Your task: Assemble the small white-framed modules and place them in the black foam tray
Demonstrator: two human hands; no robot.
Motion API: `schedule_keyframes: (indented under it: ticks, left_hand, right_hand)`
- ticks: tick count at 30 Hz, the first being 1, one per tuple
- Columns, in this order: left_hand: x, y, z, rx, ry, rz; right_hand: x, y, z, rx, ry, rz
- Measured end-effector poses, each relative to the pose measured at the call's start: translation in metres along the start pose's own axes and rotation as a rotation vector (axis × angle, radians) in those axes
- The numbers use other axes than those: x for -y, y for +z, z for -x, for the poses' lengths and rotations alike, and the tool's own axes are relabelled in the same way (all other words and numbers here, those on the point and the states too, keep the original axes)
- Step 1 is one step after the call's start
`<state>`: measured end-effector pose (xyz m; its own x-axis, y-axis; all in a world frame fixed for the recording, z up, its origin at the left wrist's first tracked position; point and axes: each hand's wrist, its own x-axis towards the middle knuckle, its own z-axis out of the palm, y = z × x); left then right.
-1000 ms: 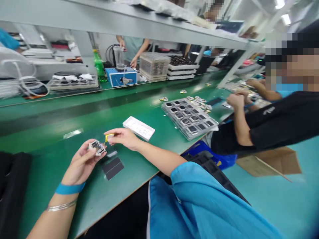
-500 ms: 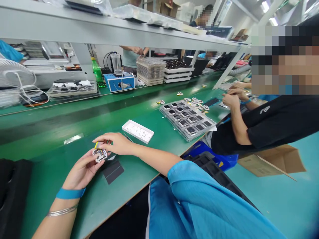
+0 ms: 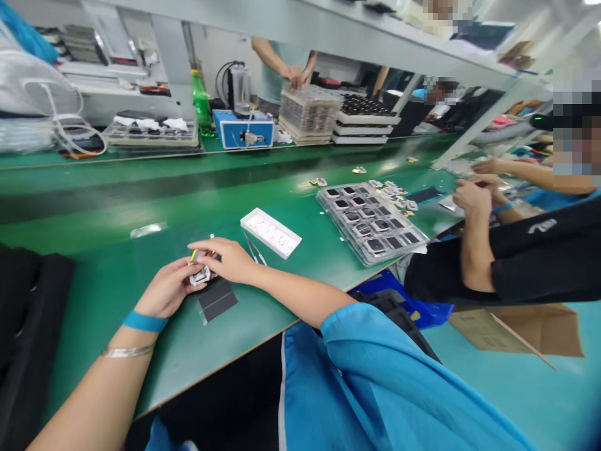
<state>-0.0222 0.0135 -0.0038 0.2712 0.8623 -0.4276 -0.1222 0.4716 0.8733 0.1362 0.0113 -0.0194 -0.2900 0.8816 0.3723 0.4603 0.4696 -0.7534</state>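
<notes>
My left hand (image 3: 165,289) grips a small white watch case (image 3: 201,275) by its sides, with its open inside facing up. A flat grey battery with a yellow edge (image 3: 194,255) stands up at the far side of the case. My right hand (image 3: 233,260) is closed over the case from the right, its thumb and fingers pinching the battery; some fingertips are hidden. Just under the hands, a dark sheet of strips (image 3: 218,303) lies on the green mat. Tweezers (image 3: 255,249) rest to the right of my right hand.
A white tray of tiny parts (image 3: 286,245) sits beyond the tweezers. Farther right are a clear tray of watch units (image 3: 370,250) and several loose white cases (image 3: 392,191). Black foam (image 3: 51,313) borders the left. A co-worker's arm (image 3: 476,238) works at the right.
The camera view has shifted, so the bench appears moved to the right. My right fingers now cover more of the watch case, which is tilted differently. Both hands stay together on it.
</notes>
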Motion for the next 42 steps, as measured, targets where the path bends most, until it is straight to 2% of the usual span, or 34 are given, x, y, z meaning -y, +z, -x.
schedule_keyframes:
  ticks: [4,7,10,12,14,18,28,32,36,39,42]
  left_hand:
    - [-0.002,-0.001,0.003,-0.020,0.011,0.052]
    - [-0.009,-0.013,0.000,-0.059,0.054,0.140]
    - [-0.015,-0.027,-0.002,-0.089,0.081,0.231]
    - [-0.014,-0.031,-0.004,-0.086,0.053,0.256]
    - [-0.012,-0.031,-0.006,-0.086,0.018,0.247]
    - [-0.006,-0.028,-0.010,-0.098,-0.004,0.225]
    - [-0.010,-0.022,-0.006,-0.112,0.006,0.138]
    - [-0.010,-0.019,-0.003,-0.135,0.013,0.106]
    - [-0.010,-0.017,-0.003,-0.141,0.016,0.087]
    - [-0.009,-0.015,-0.003,-0.177,0.052,0.047]
    - [-0.009,-0.011,-0.001,-0.197,0.117,-0.008]
  right_hand:
    - [0.002,0.002,0.002,-0.095,0.058,-0.140]
    - [-0.003,0.002,0.001,-0.179,0.111,-0.153]
    - [-0.007,0.005,0.003,-0.026,0.096,-0.050]
    - [-0.004,0.010,0.007,0.110,0.063,0.059]
    - [0.000,0.015,0.013,0.179,0.053,0.173]
    - [0.006,0.023,0.018,0.184,0.100,0.266]
    - [0.004,0.030,0.012,0.181,0.235,0.245]
    - [0.004,0.025,0.016,0.241,0.170,0.196]
    - [0.014,0.003,0.021,0.323,-0.047,0.003]
    - [0.020,-0.010,0.021,0.199,-0.135,-0.181]
    - [0.019,-0.011,0.018,-0.007,-0.066,-0.285]
